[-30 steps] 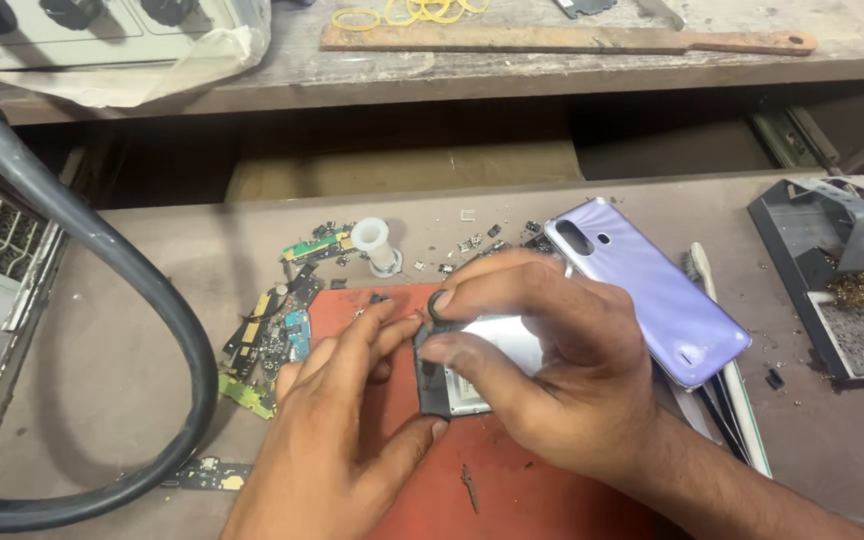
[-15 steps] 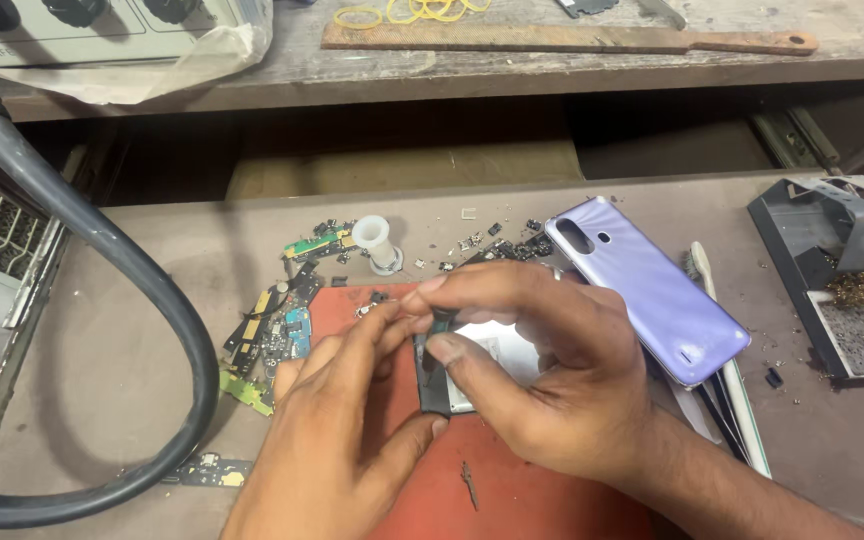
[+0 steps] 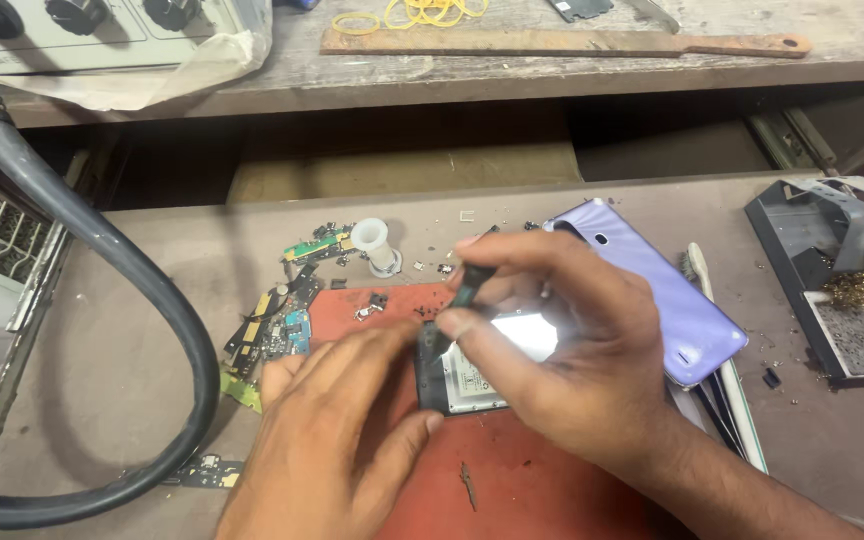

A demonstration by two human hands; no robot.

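Right hand shifted: fingers now pinch slim dark tool, tip on opened dark phone body. Left hand fingers together, bracing phone edge; lilac plastic back cover beyond right fingers.

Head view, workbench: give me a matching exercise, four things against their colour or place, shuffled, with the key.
Things:
1. phone back cover
2. work mat
3. thick hose
4. rubber bands

Descriptions:
A. black, curving along the left of the bench
B. yellow, on the upper shelf
C. lilac, right of the hands
D. red, under the opened phone

Pairs: 1-C, 2-D, 3-A, 4-B
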